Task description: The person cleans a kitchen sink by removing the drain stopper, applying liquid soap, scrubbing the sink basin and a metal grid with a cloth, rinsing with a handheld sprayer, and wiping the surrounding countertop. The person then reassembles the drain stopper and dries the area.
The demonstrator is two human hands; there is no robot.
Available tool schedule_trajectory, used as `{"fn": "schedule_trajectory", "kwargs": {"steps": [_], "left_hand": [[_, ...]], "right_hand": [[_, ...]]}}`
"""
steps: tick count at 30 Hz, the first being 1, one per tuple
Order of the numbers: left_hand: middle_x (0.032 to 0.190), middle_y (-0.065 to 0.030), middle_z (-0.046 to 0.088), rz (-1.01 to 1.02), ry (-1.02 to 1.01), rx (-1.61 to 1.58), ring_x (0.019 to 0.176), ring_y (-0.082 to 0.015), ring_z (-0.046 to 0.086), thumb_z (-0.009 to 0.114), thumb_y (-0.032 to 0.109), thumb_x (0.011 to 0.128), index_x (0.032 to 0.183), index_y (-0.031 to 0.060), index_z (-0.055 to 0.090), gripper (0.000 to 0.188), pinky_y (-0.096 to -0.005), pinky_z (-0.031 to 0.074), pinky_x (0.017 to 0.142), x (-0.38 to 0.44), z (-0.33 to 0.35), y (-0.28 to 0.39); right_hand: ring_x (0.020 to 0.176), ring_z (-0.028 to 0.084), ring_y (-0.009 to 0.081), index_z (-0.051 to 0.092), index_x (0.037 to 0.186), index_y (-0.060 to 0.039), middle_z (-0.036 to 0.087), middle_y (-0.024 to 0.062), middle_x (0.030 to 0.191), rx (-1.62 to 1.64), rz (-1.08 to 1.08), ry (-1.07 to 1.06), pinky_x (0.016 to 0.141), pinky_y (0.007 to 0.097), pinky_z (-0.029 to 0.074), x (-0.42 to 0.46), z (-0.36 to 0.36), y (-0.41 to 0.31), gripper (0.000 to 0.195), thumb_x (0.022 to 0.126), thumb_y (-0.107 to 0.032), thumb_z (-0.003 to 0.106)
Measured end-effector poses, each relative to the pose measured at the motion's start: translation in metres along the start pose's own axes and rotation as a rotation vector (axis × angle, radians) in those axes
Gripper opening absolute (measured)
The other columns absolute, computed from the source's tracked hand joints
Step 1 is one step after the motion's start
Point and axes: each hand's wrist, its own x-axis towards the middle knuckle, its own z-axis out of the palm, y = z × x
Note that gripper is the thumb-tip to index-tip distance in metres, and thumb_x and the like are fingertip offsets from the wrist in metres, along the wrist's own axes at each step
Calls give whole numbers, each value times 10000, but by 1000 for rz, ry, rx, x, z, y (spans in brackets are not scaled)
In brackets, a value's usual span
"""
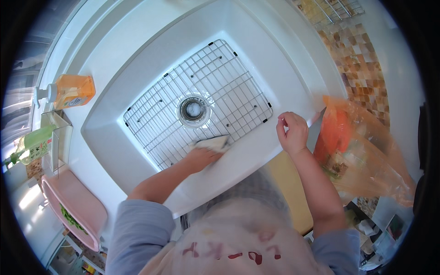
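My left hand (202, 159) presses a pale, dark-edged cloth (213, 141) against the near inner wall of a white sink (288, 75). Its fingers are partly hidden and slightly blurred. Over the sink's near right rim, my right hand (294, 132) is curled with thumb and fingertips together, and nothing shows in it. A metal wire grid (237, 87) lies on the sink bottom. Through its round opening I see the metal drain (193, 109), with a whitish centre.
An orange pump bottle (75, 91) stands on the left ledge. Beyond it are a green bottle (36, 142) in a clear holder (62, 137) and a pink basket (77, 196) with green leaves. A plastic bag of rubbish (357, 151) hangs at the right beside my right forearm.
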Motion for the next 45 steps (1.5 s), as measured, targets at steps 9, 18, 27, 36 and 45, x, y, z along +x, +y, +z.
{"fn": "schedule_trajectory", "kwargs": {"steps": [9,18,27,36,45], "left_hand": [[1092,-66,618,-400,-276,-58,979,-279,618,516,142,884,1419,201,396,551,-377,518,806,-19,-61,-2],[1169,-99,514,-256,498,-17,995,-289,600,510,92,874,1352,176,467,487,-435,502,814,231,-45,44],[1192,-92,524,-740,168,-270,1023,-317,605,479,109,904,1132,193,528,248,-445,504,819,-56,3,-3],[1268,-230,421,-1478,1039,-571,1058,-427,537,419,48,913,1407,162,379,509,-476,454,915,-145,-18,-137],[1229,-203,503,-1582,976,-976,1115,-391,536,529,104,878,1235,115,487,360,-420,448,932,-85,57,-6]], "right_hand": [[586,548,275,552,742,-76,545,62,637,23,-65,77,566,394,424,-4,6,38,56,750,-65,606],[597,561,275,571,756,-73,552,65,642,-14,-25,2,585,391,434,0,0,36,38,742,-61,604],[644,573,289,579,796,-64,565,85,687,-15,-56,-12,617,407,448,-4,2,39,52,745,-72,589],[593,547,303,569,758,-19,573,122,698,49,-96,-91,552,400,425,6,-6,26,32,762,-36,543],[581,535,307,558,749,-17,559,127,692,7,-124,-119,534,391,416,1,-4,32,50,776,-52,534]]}}
